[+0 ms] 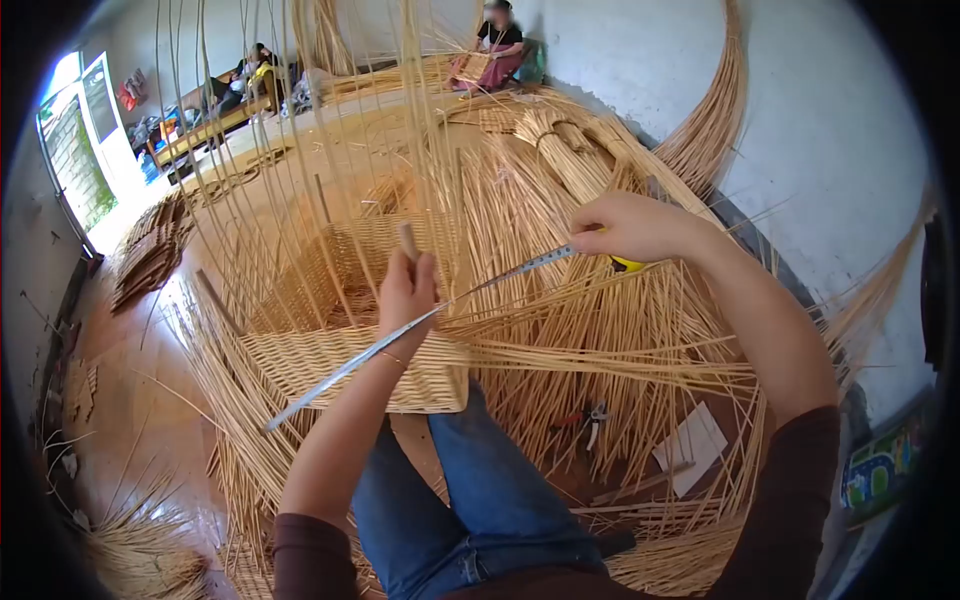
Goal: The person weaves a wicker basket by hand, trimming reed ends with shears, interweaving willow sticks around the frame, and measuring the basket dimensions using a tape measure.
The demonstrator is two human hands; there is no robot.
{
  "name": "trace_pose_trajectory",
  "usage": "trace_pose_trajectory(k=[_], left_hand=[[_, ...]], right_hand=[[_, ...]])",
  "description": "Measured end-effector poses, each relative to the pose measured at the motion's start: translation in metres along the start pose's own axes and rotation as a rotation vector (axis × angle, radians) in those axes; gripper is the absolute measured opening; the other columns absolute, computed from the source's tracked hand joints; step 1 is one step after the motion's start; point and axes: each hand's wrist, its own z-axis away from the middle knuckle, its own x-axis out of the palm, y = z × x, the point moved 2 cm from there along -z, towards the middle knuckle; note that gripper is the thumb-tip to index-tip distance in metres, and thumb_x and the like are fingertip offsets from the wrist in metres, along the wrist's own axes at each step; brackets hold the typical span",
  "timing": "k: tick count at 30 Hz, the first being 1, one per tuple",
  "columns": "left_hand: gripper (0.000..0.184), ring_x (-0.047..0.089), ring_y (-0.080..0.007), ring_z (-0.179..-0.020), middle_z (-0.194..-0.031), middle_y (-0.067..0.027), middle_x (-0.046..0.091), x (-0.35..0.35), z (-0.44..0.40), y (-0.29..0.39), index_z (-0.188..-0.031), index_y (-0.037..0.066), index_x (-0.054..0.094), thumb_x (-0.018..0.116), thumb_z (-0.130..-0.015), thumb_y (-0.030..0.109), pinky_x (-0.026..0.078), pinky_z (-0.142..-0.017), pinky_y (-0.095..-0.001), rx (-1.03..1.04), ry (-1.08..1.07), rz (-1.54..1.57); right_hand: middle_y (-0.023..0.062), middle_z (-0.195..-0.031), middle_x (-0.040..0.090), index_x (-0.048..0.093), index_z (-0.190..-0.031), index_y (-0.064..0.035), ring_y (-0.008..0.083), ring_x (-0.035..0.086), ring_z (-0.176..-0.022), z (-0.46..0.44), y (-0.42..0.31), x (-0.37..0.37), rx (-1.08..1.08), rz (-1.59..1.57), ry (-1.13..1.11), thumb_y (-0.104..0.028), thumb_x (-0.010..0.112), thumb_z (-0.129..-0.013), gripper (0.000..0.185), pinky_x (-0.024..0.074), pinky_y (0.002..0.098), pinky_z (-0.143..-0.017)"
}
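Note:
A half-woven wicker basket (360, 365) sits at my knees, long upright rods rising from its walls. My left hand (408, 295) is closed around a wooden stake (407, 240) at the basket's near right corner. The tape measure's metal blade (345, 372) crosses at this hand and runs on past it to the lower left. Whether the fingers also pinch the blade is hidden. To the right, my right hand (622, 228) is closed on the tape measure (628, 264), whose yellow case shows only partly below the palm. The blade stretches between both hands.
Loose willow rods (600, 330) cover the floor to the right, with a tied bundle (575, 155) behind. Pruning shears (596, 422) and a white card (692, 450) lie among them. Another person (495, 50) sits by the back wall; a bench (215, 125) stands back left.

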Motion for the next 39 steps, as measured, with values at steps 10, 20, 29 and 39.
trace_pose_trajectory(k=[10,20,29,39], left_hand=[[0.028,0.055,-0.0163,-0.052,-0.060,-0.0085,0.054,-0.143,0.020,0.011,-0.085,0.004,0.047,0.054,-0.096,0.029,0.044,-0.050,-0.0328,-0.121,0.346,-0.334],[0.020,0.056,-0.0144,-0.055,-0.067,-0.0054,0.056,-0.272,0.058,-0.038,-0.091,0.001,0.053,0.053,-0.094,0.020,0.047,-0.052,-0.0305,-0.162,0.425,-0.243],[0.014,0.060,-0.0149,-0.056,-0.069,-0.0070,0.061,-0.326,0.083,-0.041,-0.088,0.000,0.055,0.062,-0.088,0.012,0.050,-0.054,-0.0283,-0.317,0.610,-0.096],[0.027,0.061,-0.0150,-0.092,-0.096,-0.0068,0.062,-0.305,0.080,-0.012,-0.110,-0.003,0.058,0.052,-0.096,0.020,0.057,-0.075,-0.0306,-0.154,0.717,0.252]], right_hand=[[0.0057,-0.083,0.067,0.066,-0.090,-0.0020,0.0140,0.060,-0.076,-0.063,-0.011,-0.006,-0.170,0.014,-0.232,-0.029,0.058,-0.089,0.028,0.0468,0.0299,-0.068],[0.0066,-0.071,0.058,0.063,-0.088,-0.0008,0.0156,0.052,-0.065,-0.058,-0.037,0.104,-0.015,-0.201,-0.069,-0.030,0.056,-0.091,0.030,0.0424,0.0319,-0.061],[0.0080,-0.068,0.056,0.064,-0.088,0.0014,0.0173,0.051,-0.061,-0.065,-0.018,0.106,0.009,-0.222,0.113,-0.026,0.058,-0.090,0.028,0.0397,0.0339,-0.058],[0.0091,-0.069,0.054,0.061,-0.086,0.0028,0.0194,0.050,-0.063,-0.061,-0.004,0.086,-0.015,-0.265,0.203,-0.021,0.058,-0.089,0.024,0.0399,0.0353,-0.060]])
